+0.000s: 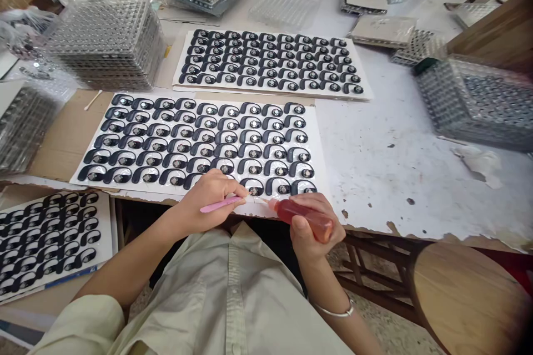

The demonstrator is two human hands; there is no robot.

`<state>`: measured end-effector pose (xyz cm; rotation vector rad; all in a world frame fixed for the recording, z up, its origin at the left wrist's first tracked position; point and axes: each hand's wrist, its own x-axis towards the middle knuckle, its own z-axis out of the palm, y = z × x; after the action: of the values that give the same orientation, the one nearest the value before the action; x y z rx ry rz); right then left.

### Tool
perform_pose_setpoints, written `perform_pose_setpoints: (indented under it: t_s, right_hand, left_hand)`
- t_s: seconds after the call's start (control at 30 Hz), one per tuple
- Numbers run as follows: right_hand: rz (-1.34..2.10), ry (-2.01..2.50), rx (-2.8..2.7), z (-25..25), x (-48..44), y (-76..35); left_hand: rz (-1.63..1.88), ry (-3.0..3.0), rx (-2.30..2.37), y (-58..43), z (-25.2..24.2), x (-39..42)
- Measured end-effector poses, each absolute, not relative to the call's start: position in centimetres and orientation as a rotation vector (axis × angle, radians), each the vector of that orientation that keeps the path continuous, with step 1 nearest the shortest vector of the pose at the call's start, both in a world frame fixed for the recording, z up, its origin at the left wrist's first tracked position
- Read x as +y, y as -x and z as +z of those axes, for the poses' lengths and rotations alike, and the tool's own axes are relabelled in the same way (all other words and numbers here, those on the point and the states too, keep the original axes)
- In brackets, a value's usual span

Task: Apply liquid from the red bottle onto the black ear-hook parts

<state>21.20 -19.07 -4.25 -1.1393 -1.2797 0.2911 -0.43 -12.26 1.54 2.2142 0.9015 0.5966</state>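
- Left hand (212,202): firmly closed around a pink stick (220,204), which it holds like a pen, with the tip pointing right.
- Right hand (312,223): closed around a translucent red squeeze bottle (302,220), with the nozzle pointing left. The nozzle sits just beside the stick's tip, both at the near edge of the work sheet. A metal bangle (334,310) circles the right wrist.
- Directly beyond the hands: the nearest black ear-hook piece (254,187), just ahead of the stick's tip. Contact cannot be confirmed.
- Same row and beyond: more ear-hook pieces in close rows, each with a round silver centre, on a white backing sheet (166,191).
- Left of the left forearm: a white card (104,238) carrying further black pieces.
- Right of the right hand: a round wooden stool top (462,299), below the table edge.
- Beyond the first sheet: a second white sheet (266,89) of black pieces, on a chipped white table (375,150).
- Far left: a stack of clear plastic trays (104,44).
- Far right: another stack of clear plastic trays (474,105), with crumpled tissue (478,161) just nearer.
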Motion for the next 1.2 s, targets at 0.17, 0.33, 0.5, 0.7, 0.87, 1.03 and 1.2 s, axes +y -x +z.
perform_pose_setpoints:
  t_s: [0.17, 0.33, 0.5, 0.7, 0.87, 1.03, 1.2]
  right_hand:
    - [0.269, 1.125, -1.309, -4.31, -19.06, -21.19]
    - [0.249, 1.094, -1.335, -4.28, -19.02, -21.12]
    - [0.185, 1.07, -1.401, -4.42, -19.15, -21.09]
    - [0.087, 1.029, -1.5, -4.6, -19.25, -21.01]
    - [0.071, 1.026, -1.537, -4.44, -19.28, -20.9]
    - [0.053, 1.03, -1.549, -4.19, -19.12, -20.9]
    - [0.068, 1.0, -1.555, -4.31, -19.25, -20.82]
  left_hand:
    - [0.58, -2.15, 0.914, 0.43, 1.59, -12.07]
    - [0.58, -2.114, 0.93, 0.43, 1.77, -11.98]
    - [0.584, -2.074, 0.928, 0.32, 1.89, -11.96]
    - [0.603, -2.051, 0.921, 0.34, 1.84, -11.9]
    - [0.573, -2.053, 0.923, 0.37, 1.94, -11.87]
    - [0.585, -2.058, 0.926, 0.38, 1.93, -11.97]
    - [0.601, -2.075, 0.932, 0.35, 1.96, -12.07]
